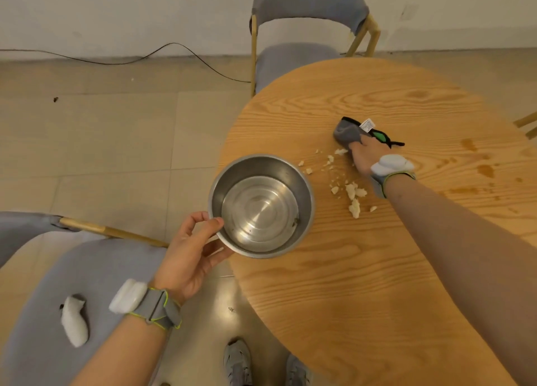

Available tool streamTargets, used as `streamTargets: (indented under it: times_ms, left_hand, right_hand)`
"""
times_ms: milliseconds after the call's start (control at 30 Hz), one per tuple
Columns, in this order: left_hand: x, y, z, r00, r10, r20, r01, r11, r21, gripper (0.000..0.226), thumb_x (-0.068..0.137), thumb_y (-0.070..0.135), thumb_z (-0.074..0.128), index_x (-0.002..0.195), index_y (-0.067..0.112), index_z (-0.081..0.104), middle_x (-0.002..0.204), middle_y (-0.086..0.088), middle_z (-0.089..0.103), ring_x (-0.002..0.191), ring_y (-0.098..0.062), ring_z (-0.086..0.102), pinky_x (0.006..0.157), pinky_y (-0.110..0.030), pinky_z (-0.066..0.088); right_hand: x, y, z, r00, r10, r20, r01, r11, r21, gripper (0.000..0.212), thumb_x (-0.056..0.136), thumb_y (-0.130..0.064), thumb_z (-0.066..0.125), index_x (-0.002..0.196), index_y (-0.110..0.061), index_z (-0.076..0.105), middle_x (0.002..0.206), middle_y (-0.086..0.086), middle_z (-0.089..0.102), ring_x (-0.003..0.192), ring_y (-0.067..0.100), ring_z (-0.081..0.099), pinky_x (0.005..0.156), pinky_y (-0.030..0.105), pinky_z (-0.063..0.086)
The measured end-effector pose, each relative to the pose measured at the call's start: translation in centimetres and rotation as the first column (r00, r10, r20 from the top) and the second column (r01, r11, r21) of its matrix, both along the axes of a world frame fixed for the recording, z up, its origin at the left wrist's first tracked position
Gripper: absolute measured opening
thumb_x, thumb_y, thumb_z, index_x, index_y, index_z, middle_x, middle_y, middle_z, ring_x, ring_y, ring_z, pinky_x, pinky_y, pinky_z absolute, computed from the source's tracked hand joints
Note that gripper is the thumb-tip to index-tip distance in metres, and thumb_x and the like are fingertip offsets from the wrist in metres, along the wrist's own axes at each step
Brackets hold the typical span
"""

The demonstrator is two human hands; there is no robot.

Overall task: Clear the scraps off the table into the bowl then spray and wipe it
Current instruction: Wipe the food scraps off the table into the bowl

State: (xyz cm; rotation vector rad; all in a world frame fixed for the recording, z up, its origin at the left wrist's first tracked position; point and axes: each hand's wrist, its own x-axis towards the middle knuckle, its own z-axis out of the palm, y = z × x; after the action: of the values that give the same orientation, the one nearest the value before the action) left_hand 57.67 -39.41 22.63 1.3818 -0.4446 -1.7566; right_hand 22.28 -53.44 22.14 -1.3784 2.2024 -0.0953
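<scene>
My left hand (193,249) grips the rim of a steel bowl (305,188), holding it at the left edge of the round wooden table (363,284), partly over the floor. The bowl looks empty apart from a few specks. White crumbly scraps (353,192) lie scattered on the table just right of the bowl. My right hand (364,153) presses a grey cloth (347,131) with black and green trim onto the table, just beyond the scraps.
Brownish wet stains (485,170) mark the table's right side. A grey chair (290,63) stands behind the table; another grey chair (101,269) at lower left holds a white crumpled lump (74,321). A crumb (231,309) lies on the floor near my shoes.
</scene>
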Motion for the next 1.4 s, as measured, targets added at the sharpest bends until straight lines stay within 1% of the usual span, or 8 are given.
streamTargets:
  times_ms: [133, 333, 600, 667, 767, 967, 1167, 1400]
  left_hand:
    - [0.7, 0.5, 0.5, 1.000, 0.009, 0.027, -0.009, 1.000, -0.002, 0.011, 0.089, 0.012, 0.064, 0.092, 0.017, 0.055, 0.084, -0.004, 0.069, 0.073, -0.019, 0.068, 0.068, -0.035, 0.061]
    - [1.1, 1.2, 1.1, 0.999, 0.010, 0.038, -0.011, 1.000, 0.028, 0.009, 0.090, 0.013, 0.064, 0.089, 0.018, 0.056, 0.089, -0.007, 0.068, 0.079, -0.023, 0.066, 0.080, -0.040, 0.060]
    - [1.3, 1.6, 1.3, 0.999, 0.008, 0.043, -0.010, 1.000, 0.029, 0.009, 0.089, 0.013, 0.065, 0.089, 0.016, 0.056, 0.088, -0.008, 0.069, 0.080, -0.025, 0.067, 0.086, -0.044, 0.059]
    - [1.2, 1.8, 1.3, 0.999, 0.008, 0.040, -0.009, 0.999, 0.030, 0.009, 0.089, 0.013, 0.065, 0.088, 0.016, 0.056, 0.087, -0.008, 0.069, 0.081, -0.025, 0.067, 0.086, -0.045, 0.058]
    - [0.9, 2.0, 1.3, 0.999, 0.003, 0.036, -0.004, 1.000, 0.028, 0.008, 0.089, 0.013, 0.065, 0.089, 0.016, 0.057, 0.087, -0.008, 0.070, 0.083, -0.027, 0.066, 0.086, -0.044, 0.059]
    - [0.4, 2.5, 1.6, 1.000, 0.002, 0.024, -0.002, 1.000, 0.025, 0.010, 0.090, 0.011, 0.063, 0.096, 0.012, 0.056, 0.088, -0.009, 0.070, 0.087, -0.028, 0.065, 0.087, -0.047, 0.059]
    - [-0.5, 2.8, 1.8, 1.000, -0.008, 0.028, 0.007, 1.000, 0.025, 0.010, 0.089, 0.010, 0.064, 0.096, 0.012, 0.057, 0.084, -0.007, 0.072, 0.084, -0.027, 0.067, 0.081, -0.043, 0.061]
    - [-1.4, 3.1, 1.7, 0.998, -0.056, 0.010, 0.055, 0.998, 0.022, 0.022, 0.076, 0.018, 0.071, 0.093, 0.013, 0.058, 0.084, -0.007, 0.072, 0.084, -0.027, 0.066, 0.078, -0.042, 0.062]
  right_hand:
    - [1.5, 0.4, 1.4, 0.988, 0.152, 0.022, -0.153, 0.988, 0.020, 0.052, 0.104, -0.041, 0.028, 0.154, -0.029, 0.026, 0.153, 0.008, 0.040, 0.126, 0.039, 0.051, 0.083, 0.042, 0.051]
    - [5.1, 0.5, 0.8, 0.924, 0.383, 0.013, -0.381, 0.916, 0.128, 0.052, 0.103, -0.040, 0.028, 0.154, -0.040, 0.020, 0.166, -0.008, 0.004, 0.152, 0.033, -0.004, 0.121, 0.051, 0.018]
    - [6.4, 2.4, 3.8, 0.856, 0.514, -0.054, -0.493, 0.843, 0.217, 0.052, 0.104, -0.031, 0.033, 0.155, -0.033, 0.021, 0.165, 0.006, 0.016, 0.143, 0.030, 0.034, 0.088, 0.031, 0.040]
    - [5.9, 2.6, 4.7, 0.820, 0.569, -0.058, -0.545, 0.807, 0.227, 0.050, 0.105, -0.030, 0.031, 0.155, -0.031, 0.024, 0.164, 0.004, 0.019, 0.110, 0.012, 0.057, 0.065, 0.019, 0.036]
    - [4.9, 3.0, 5.0, 0.799, 0.596, -0.077, -0.565, 0.789, 0.240, 0.049, 0.105, -0.030, 0.031, 0.154, -0.034, 0.025, 0.165, 0.003, 0.014, 0.058, -0.005, 0.020, 0.057, 0.025, 0.038]
    - [2.5, 4.8, 2.9, 0.833, 0.547, -0.084, -0.510, 0.818, 0.266, 0.054, 0.101, -0.036, 0.036, 0.151, -0.049, 0.021, 0.166, 0.005, 0.002, 0.063, 0.013, 0.055, 0.052, 0.027, 0.036]
    - [0.1, 9.0, 0.7, 0.894, 0.444, 0.059, -0.448, 0.885, 0.127, 0.055, 0.094, -0.036, 0.041, 0.145, -0.053, 0.033, 0.167, -0.001, 0.004, 0.144, 0.021, 0.035, 0.088, 0.040, 0.050]
    - [-0.2, 15.2, 0.1, 0.880, 0.441, 0.178, -0.451, 0.892, 0.020, 0.046, 0.098, -0.024, 0.044, 0.138, -0.047, 0.050, 0.156, -0.029, 0.019, 0.151, 0.010, -0.006, 0.122, 0.035, 0.004]
